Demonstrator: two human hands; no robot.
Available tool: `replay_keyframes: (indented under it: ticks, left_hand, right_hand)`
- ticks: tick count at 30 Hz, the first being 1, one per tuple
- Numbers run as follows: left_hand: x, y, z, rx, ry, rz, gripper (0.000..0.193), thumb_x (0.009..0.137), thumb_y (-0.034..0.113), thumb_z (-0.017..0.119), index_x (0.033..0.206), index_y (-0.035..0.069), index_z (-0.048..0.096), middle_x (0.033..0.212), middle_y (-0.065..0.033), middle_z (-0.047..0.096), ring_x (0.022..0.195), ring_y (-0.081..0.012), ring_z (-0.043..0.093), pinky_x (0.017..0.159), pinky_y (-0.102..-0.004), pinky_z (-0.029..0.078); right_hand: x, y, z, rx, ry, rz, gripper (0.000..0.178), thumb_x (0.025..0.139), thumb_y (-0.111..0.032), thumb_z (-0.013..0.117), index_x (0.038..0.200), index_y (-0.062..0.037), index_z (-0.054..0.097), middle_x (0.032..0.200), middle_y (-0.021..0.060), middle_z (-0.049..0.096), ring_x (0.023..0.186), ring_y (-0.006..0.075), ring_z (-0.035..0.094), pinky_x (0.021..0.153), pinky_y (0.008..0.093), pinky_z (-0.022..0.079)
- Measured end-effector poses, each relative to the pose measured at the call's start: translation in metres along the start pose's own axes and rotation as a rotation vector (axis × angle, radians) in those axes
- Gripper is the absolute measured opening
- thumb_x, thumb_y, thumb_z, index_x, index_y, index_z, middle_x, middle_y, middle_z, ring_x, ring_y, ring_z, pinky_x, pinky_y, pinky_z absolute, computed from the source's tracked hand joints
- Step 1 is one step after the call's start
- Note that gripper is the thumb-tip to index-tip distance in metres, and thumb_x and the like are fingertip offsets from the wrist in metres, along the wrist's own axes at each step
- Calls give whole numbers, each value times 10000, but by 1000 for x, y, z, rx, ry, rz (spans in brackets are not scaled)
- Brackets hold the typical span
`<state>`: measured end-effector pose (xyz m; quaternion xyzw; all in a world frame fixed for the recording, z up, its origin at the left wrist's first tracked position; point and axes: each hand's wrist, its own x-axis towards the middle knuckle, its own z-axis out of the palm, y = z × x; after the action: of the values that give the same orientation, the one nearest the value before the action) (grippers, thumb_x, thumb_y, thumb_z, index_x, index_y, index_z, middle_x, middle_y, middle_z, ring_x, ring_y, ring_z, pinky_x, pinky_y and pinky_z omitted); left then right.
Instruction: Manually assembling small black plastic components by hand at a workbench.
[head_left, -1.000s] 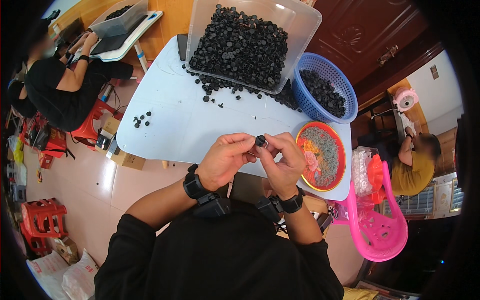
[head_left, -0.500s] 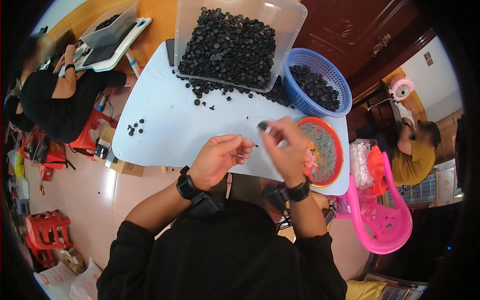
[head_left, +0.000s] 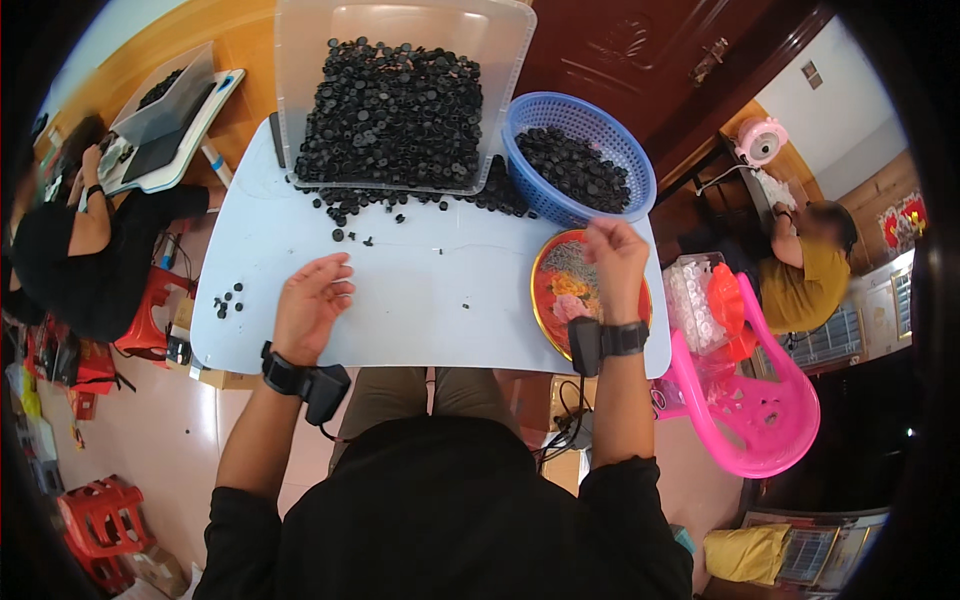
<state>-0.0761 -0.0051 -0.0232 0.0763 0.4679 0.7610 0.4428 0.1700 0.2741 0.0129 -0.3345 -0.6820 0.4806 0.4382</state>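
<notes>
Right hand fingers bunched together, raised over the far rim of the round red tray, just short of the blue basket; can't tell whether the small black cap held a second ago is still pinched there, nothing shows between the fingertips. Left hand fingers loosely curled and slightly apart, empty as far as visible, resting low over the bare white worktop. Change since earlier frames: the two hands were together at centre working one black piece, now split, right swung out toward basket, left stayed back near the front edge. Reads like one piece finished and being dropped off, left free for the next. Blue basket holds a layer of black caps; the big clear bin behind is heaped with black caps, spill of loose ones along its front edge on the worktop, small cluster at left edge. Pink chair to the right, other people seated far left and far right.
</notes>
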Motion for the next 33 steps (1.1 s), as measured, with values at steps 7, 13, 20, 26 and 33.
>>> replay_keyframes:
  ticks: [7,13,20,26,33]
  left_hand:
    - [31,13,-16,251,131,119,346,813,64,584,1129,-39,491,863,-56,569,689,-129,574,582,-224,468]
    - [41,16,-21,330,217,122,358,797,67,597,1120,-47,491,829,-66,564,668,-139,580,571,-222,478]
    - [49,11,-24,395,177,103,303,780,54,605,1059,-23,515,794,-59,564,595,-131,568,509,-216,460]
    - [74,14,-18,912,198,181,290,689,34,670,959,1,570,701,-90,561,596,-169,593,495,-279,461]
    - [85,11,-10,1552,266,531,183,645,48,678,811,-3,621,676,-101,600,635,-206,588,611,-310,471]
  right_hand:
    - [-31,20,-5,-512,-303,116,112,731,24,572,821,2,634,712,151,605,599,254,608,557,336,472]
    - [-18,31,6,-755,-436,-184,106,718,-33,592,816,-7,623,769,169,606,712,335,597,638,391,465]
    - [-21,35,-4,-956,-437,-300,23,717,-57,579,732,-45,590,777,142,596,708,338,585,624,422,465]
    - [-29,16,0,-935,-418,-369,34,756,-57,555,731,-34,553,755,137,580,672,318,591,577,399,465]
    - [-38,8,-6,-518,-228,-304,55,838,-28,521,787,-9,511,592,124,542,432,176,545,426,310,432]
